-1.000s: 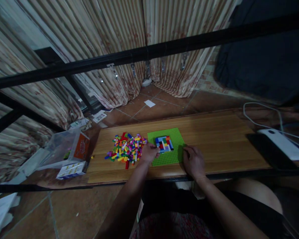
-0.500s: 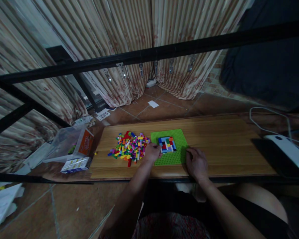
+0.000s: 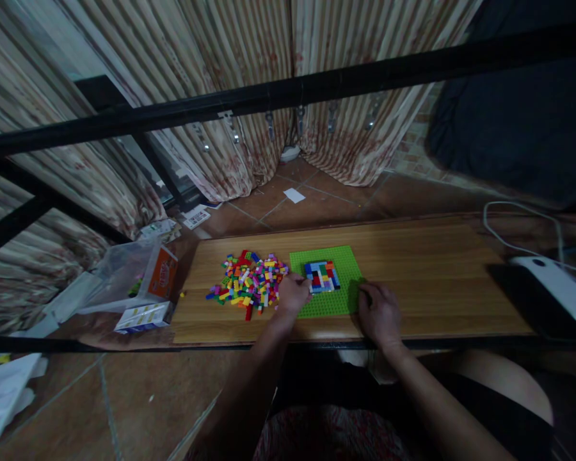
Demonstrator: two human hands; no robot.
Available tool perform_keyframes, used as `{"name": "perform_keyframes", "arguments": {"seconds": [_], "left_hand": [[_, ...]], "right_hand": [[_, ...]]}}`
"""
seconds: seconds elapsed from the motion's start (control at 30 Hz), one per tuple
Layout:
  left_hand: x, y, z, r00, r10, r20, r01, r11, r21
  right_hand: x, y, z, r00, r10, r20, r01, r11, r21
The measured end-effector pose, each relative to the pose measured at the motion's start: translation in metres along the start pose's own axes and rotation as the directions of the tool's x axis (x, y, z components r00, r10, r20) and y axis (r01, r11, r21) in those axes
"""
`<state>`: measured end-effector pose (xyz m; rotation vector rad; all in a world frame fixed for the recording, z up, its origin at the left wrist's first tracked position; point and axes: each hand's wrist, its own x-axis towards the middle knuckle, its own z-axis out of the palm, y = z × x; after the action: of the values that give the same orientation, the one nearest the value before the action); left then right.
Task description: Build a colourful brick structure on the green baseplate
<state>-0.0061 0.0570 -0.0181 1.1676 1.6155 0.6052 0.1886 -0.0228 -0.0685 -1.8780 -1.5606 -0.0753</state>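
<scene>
Studded plastic baseplate (image 3: 327, 308), plastic bricks (image 3: 250, 282) (glossy, seemingly), smooth wood-grain tabletop (image 3: 427, 275), cloth curtains (image 3: 249, 51).

Brick pile (image 3: 252, 282) left of baseplate (image 3: 326, 306), perhaps touching

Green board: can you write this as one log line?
left hand: beside built bricks on green board | right hand: at board's right edge | loose bricks: left of board

The one view looks from the person's head, above the lap (image 3: 326, 378) and the table's (image 3: 427, 275) near edge, forward and steeply down. It sits well back: both hands (image 3: 378, 312) look small, and curtains (image 3: 240, 57) show beyond the far edge.
</scene>
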Motion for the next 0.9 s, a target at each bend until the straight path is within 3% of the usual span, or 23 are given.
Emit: {"name": "perform_keyframes", "arguments": {"seconds": [0.43,0.67,0.9], "left_hand": [[-0.011,-0.007,-0.009,0.989,0.121,0.088,-0.132,0.983,0.129],[-0.012,-0.010,-0.004,0.985,0.165,0.041,-0.170,0.967,0.189],[-0.024,-0.007,0.004,0.955,0.285,-0.081,-0.257,0.932,0.254]], "right_hand": [[0.001,0.001,0.000,1.000,-0.006,-0.001,0.006,1.000,0.025],[0.001,0.002,0.001,1.000,-0.006,-0.004,0.006,0.999,0.032],[0.000,0.005,0.000,1.000,-0.025,-0.009,0.025,0.999,0.024]]}}
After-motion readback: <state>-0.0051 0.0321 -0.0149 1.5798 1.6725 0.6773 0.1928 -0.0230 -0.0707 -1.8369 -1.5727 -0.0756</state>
